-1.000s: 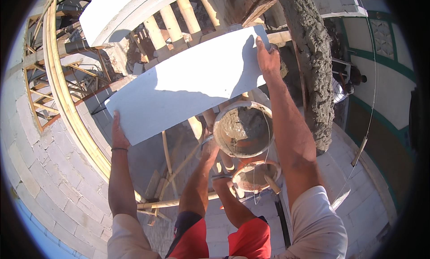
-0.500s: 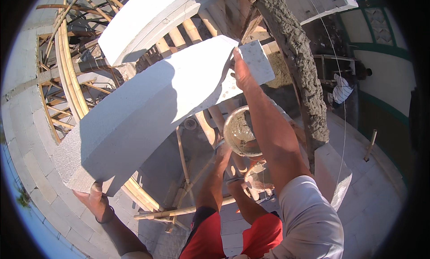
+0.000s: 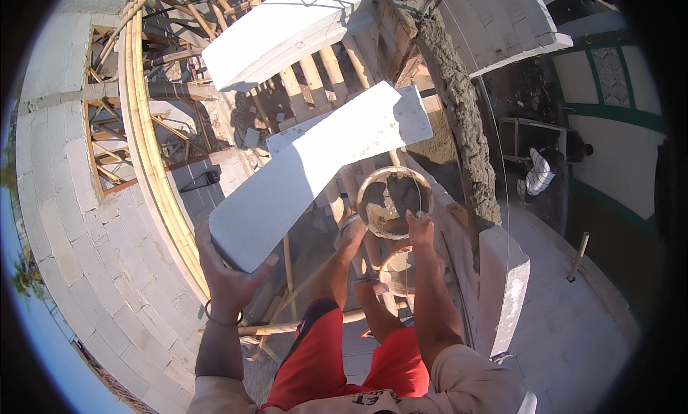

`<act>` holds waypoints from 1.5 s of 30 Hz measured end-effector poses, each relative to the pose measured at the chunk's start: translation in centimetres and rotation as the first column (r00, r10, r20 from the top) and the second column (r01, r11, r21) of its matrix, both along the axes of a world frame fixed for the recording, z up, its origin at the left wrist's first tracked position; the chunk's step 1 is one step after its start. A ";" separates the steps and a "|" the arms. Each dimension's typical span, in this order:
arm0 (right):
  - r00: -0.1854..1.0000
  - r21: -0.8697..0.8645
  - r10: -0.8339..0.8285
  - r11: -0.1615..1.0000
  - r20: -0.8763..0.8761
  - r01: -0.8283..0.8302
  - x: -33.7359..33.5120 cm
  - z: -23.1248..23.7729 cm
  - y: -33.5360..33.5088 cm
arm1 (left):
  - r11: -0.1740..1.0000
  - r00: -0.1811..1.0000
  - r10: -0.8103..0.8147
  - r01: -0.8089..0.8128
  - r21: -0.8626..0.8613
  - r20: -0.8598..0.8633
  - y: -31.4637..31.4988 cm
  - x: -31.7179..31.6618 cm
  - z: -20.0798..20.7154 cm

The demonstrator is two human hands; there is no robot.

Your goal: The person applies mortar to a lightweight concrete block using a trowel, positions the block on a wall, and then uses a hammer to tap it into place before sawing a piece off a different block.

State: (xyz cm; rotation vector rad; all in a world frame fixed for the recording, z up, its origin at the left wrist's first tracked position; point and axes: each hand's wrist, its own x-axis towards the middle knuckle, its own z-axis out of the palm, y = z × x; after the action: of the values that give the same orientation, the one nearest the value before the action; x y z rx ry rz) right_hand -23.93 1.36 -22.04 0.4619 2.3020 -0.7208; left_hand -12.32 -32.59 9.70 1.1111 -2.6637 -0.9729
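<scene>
A long white lightweight concrete block (image 3: 276,199) slants away from me. My left hand (image 3: 233,274) grips its near end, thumb on one side and fingers on the other. The block's far end lies across a second, speckled white block (image 3: 412,120) on the bamboo poles. My right hand (image 3: 421,231) is at the near right rim of a round bucket (image 3: 365,192) with wet grey mortar inside. Its thumb is over the rim, and the other fingers are mostly hidden. A second bucket (image 3: 396,271) stands just below, partly covered by the first and my forearm.
Bamboo poles (image 3: 313,77) form a platform under the blocks, with my feet among them. Another large white block (image 3: 287,38) lies farther off. A mortar-covered beam (image 3: 459,92) runs along the right. A person (image 3: 542,172) is down at the far right. Pale block wall (image 3: 79,220) spreads left.
The block's near end has come down and to the right with my left hand. My right hand has left the block's far end and moved down to the bucket.
</scene>
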 end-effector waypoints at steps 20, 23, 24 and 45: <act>0.894 -0.753 -0.393 0.515 0.217 0.409 3.1 20.0 -4.8 | 0.994 0.993 -0.068 0.059 -0.093 -0.100 1.0 -3.7 1.1; 0.924 -0.731 -0.321 0.577 0.208 0.365 2.6 28.8 -4.4 | 0.993 0.987 -0.105 0.097 -0.067 -0.124 0.2 -2.3 1.1; 0.934 -0.728 -0.306 0.597 0.182 0.337 2.6 32.1 -4.8 | 0.988 0.977 -0.113 0.092 -0.125 -0.179 -0.5 -1.3 0.1; 0.989 -0.868 -0.137 0.497 -0.049 0.026 -16.4 55.6 -21.8 | 0.991 0.979 -0.062 0.038 -0.126 -0.192 -0.2 3.7 -0.1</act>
State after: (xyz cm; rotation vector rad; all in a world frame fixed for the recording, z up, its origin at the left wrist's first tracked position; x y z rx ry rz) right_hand -40.36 -20.40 33.52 0.0295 1.6702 -1.8566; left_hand -8.61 -32.78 9.65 0.8791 -2.5644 -0.8646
